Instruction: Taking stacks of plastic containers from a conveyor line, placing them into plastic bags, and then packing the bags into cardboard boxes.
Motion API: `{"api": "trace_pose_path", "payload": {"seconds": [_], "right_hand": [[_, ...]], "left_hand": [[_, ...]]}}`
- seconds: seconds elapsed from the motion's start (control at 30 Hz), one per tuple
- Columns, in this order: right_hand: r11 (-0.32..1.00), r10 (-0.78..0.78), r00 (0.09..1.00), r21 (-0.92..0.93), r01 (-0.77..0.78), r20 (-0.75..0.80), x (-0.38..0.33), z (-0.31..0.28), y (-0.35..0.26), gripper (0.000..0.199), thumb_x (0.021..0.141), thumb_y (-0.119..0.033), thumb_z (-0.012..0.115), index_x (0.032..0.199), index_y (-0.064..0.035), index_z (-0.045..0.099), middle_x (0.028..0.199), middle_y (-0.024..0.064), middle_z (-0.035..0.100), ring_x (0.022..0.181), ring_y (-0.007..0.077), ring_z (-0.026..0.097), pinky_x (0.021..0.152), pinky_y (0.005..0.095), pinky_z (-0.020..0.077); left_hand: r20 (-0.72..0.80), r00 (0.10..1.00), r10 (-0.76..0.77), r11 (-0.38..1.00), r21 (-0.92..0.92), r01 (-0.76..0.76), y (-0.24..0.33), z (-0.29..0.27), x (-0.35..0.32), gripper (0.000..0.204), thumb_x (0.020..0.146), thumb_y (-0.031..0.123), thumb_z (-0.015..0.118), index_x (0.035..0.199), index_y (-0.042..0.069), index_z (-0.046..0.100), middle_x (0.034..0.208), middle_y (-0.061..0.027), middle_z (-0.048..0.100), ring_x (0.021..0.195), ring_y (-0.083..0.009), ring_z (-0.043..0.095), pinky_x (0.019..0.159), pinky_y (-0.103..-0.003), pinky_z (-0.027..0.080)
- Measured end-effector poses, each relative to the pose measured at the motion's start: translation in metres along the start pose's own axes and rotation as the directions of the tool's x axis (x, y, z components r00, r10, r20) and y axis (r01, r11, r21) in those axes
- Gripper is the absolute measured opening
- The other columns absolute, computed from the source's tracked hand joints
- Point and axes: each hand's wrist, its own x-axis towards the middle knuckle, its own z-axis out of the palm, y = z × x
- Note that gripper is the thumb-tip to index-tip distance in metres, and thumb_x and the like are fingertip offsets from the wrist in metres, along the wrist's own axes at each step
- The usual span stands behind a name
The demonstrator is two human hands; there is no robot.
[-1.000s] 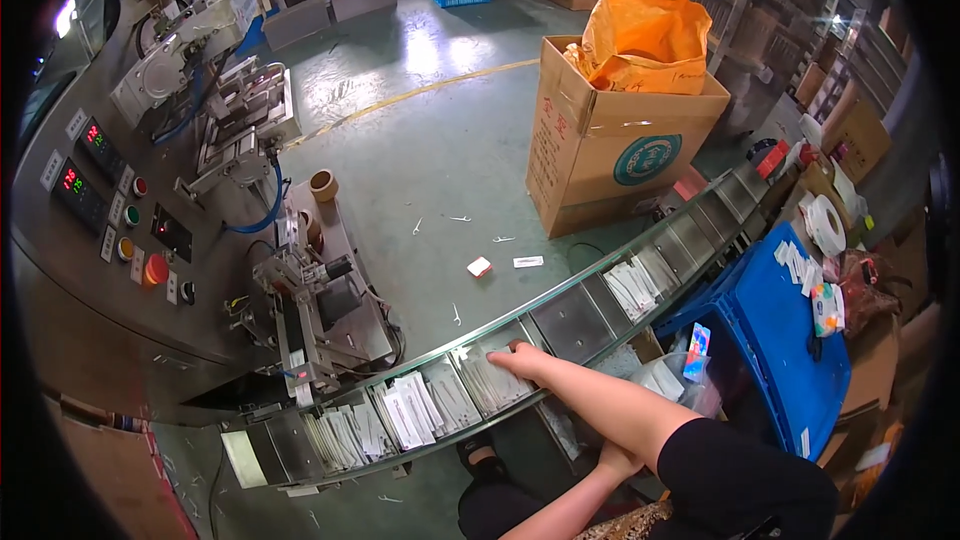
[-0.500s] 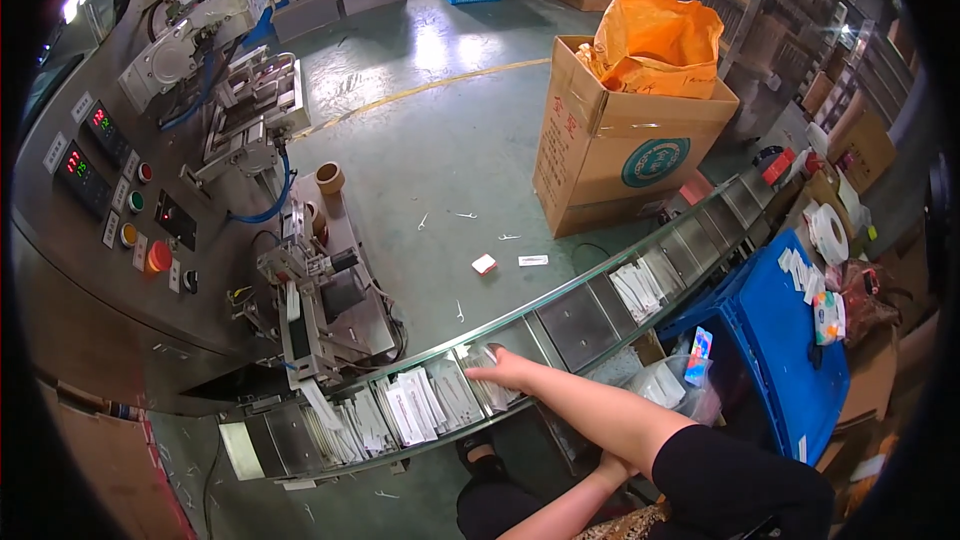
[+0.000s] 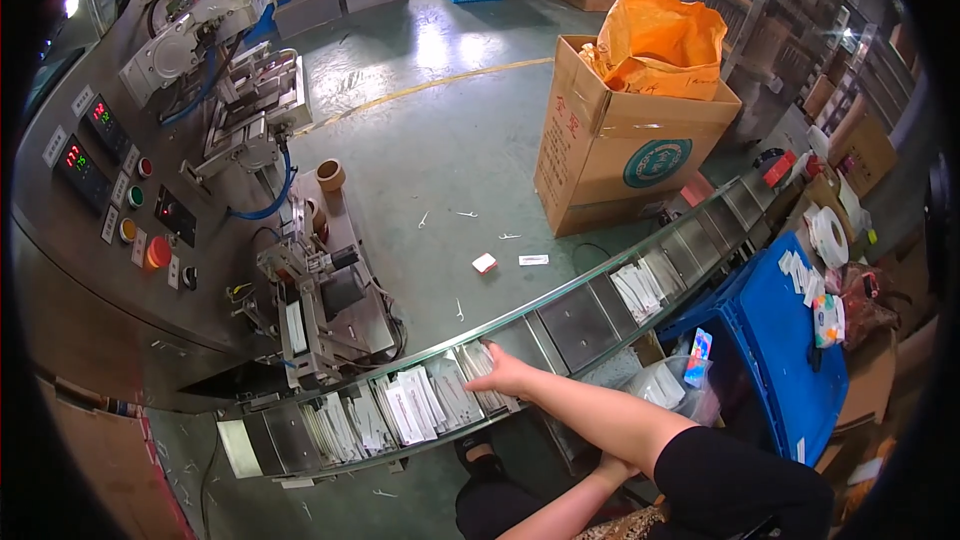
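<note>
Right hand point(image 3: 507, 376), fingers spread flat, rested on white sachets point(image 3: 482, 380) in a near conveyor tray point(image 3: 578, 325); left hand hidden, state untold; loading step judged underway, next needing sachets squared in the compartment

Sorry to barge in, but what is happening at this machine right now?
A person is reaching their right hand across to a compartmented metal conveyor, fingers resting on a stack of white sachets in one pocket. Neighbouring pockets toward the packaging machine are filled, while the next ones to the right are empty. The left hand sits low near the body; what it holds is unclear.
</note>
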Motion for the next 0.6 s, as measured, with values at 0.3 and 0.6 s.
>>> {"api": "trace_pose_path", "payload": {"seconds": [0.3,0.6], "right_hand": [[0.884,-0.199,0.966,0.396,0.250,-0.166,-0.044,-0.049,-0.002,0.084,0.066,-0.006,0.068,0.136,-0.0036,0.022,0.117,0.0119,0.049,0.105,0.0189,0.050,0.090,0.0325,0.0407],[0.921,-0.242,0.899,-0.378,0.094,-0.365,-0.231,-0.201,0.088,0.079,0.061,-0.016,0.069,0.129,-0.0031,0.031,0.113,0.0113,0.051,0.109,0.0211,0.048,0.095,0.0327,0.0368]], "left_hand": [[0.220,0.975,0.031,0.548,-0.820,0.167,-0.011,-0.009,0.004,0.059,0.080,0.024,0.052,0.133,0.008,0.031,0.142,-0.0154,0.023,0.104,-0.0382,0.053,0.085,-0.045,0.043],[0.147,0.952,-0.268,0.436,-0.863,0.256,-0.016,-0.069,0.008,0.080,0.069,0.011,0.052,0.137,-0.002,0.013,0.144,-0.0219,0.013,0.118,-0.0403,0.039,0.091,-0.041,0.040]]}}
